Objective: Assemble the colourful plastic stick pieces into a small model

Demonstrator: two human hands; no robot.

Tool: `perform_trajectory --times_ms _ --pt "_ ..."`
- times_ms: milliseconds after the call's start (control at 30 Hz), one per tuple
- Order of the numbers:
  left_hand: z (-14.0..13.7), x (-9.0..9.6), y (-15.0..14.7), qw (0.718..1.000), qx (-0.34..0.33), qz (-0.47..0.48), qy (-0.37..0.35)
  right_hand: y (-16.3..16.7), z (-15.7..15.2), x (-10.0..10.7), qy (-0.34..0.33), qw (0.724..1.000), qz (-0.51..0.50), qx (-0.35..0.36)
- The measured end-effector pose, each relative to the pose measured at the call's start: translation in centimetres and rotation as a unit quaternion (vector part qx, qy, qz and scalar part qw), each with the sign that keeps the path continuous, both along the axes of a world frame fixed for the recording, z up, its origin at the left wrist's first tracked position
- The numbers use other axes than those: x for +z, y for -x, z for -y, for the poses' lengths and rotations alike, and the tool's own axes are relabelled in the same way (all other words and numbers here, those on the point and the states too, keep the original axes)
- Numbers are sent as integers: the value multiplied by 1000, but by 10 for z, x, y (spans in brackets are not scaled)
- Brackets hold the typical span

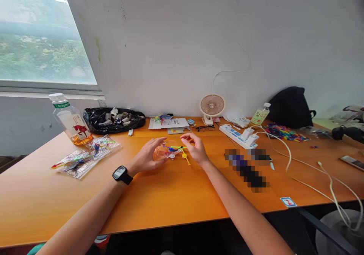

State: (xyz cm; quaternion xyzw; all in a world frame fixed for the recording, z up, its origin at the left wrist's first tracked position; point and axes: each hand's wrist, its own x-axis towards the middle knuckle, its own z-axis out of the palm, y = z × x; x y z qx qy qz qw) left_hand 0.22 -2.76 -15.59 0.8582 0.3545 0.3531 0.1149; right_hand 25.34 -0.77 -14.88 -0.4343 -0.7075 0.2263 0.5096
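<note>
Both hands hover low over the middle of the table (170, 194), either side of a small toy with coloured plastic parts (172, 149) and clear plastic about it. My left hand (148, 154) arches over the clear side, thumb and fingers apart; whether it touches the plastic cannot be made out. A yellow stick-like part (185, 157) points toward the table's front edge, and white round pieces show below the blue part. My right hand (196, 148) is bent at the toy's right side, fingertips a little apart near a thin green piece, with no clear grip on anything.
Clear bags of coloured parts (82, 158) lie left, near a large drink bottle (72, 120) and a black plastic bag (91, 120). Behind stands a small fan (212, 106). A power strip (237, 135), loose white cables (308, 164) and a pile of colourful pieces (284, 132) occupy the right.
</note>
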Motion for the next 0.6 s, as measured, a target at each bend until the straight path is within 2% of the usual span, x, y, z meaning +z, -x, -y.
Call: perform_trajectory --times_ms 33,100,233,333,600 --pt "-2 0 3 1000 12 7 -2 -3 -3 -3 -9 999 44 -22" --pt "-7 -2 8 999 35 18 -4 -7 -6 -9 -39 989 142 -20" --pt "-15 -7 16 997 75 36 -6 -4 0 -14 -85 962 252 65" --pt "-17 -10 16 995 91 44 -9 -1 3 -13 -80 958 262 83" --pt "-13 -13 7 994 89 59 11 -7 -1 -12 -6 965 233 122"
